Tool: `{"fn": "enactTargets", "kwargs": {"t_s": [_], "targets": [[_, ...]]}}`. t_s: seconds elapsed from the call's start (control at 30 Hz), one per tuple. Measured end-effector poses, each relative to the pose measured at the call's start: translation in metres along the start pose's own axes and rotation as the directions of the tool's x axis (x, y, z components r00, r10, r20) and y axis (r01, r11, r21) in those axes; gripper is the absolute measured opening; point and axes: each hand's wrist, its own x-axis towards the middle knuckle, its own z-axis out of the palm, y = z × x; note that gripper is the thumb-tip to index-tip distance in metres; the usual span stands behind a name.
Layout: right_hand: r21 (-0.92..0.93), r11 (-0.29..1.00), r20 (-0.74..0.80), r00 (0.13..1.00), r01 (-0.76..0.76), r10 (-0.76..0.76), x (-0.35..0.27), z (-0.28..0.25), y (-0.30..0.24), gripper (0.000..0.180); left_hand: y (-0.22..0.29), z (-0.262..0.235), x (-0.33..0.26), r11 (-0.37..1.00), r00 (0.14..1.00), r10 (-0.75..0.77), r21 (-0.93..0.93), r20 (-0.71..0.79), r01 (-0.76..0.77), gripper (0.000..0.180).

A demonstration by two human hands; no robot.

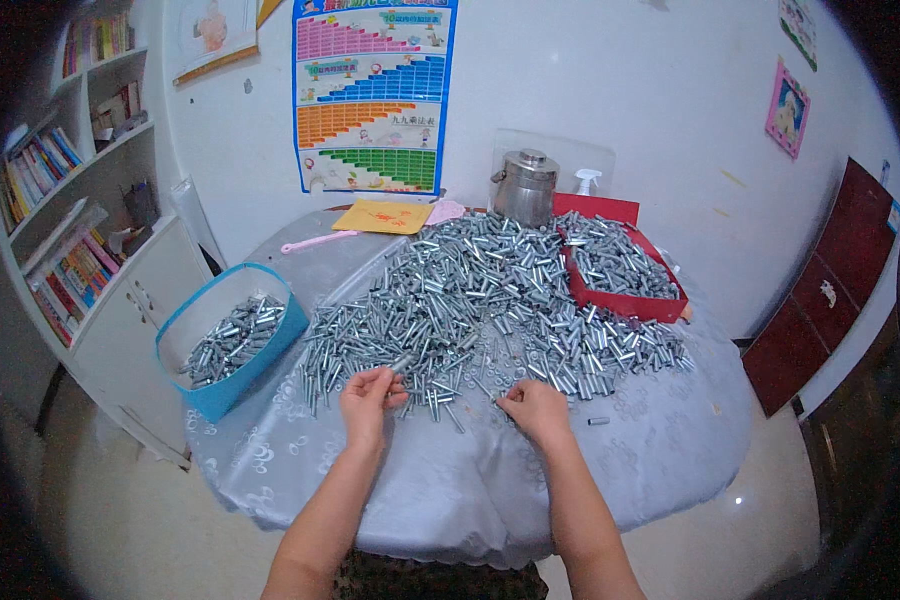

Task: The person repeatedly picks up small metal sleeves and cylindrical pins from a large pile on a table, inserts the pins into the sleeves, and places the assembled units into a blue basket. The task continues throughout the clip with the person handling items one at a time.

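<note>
A large heap of silver metal bolts and sleeves covers the middle of a round table with a pale blue patterned cloth. My left hand pinches one silver bolt at the heap's near edge, its tip pointing up and right. My right hand rests with fingers curled at the heap's front edge, touching small parts there; what it grips is hidden by the fingers.
A blue basket with several bolts hangs off the table's left edge. A red box full of metal parts sits at the right rear. Behind stand a steel pot, a spray bottle and a yellow envelope. A white bookshelf is at left.
</note>
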Motion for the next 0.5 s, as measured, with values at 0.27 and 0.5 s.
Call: {"fn": "enactTargets", "kwargs": {"t_s": [0.27, 0.5], "targets": [[0.157, 0.984, -0.037, 0.995, -0.087, 0.093, 0.006, 0.009, 0.003, 0.025, 0.105, -0.064, 0.045, 0.574, 0.766, 0.643, 0.673, -0.018, -0.466, 0.011], [0.313, 0.948, -0.159, 0.981, -0.055, 0.109, 0.006, 0.008, 0.001, 0.024, 0.152, -0.115, 0.062, 0.210, 0.739, 0.671, 0.942, 0.054, -0.260, 0.016]]}}
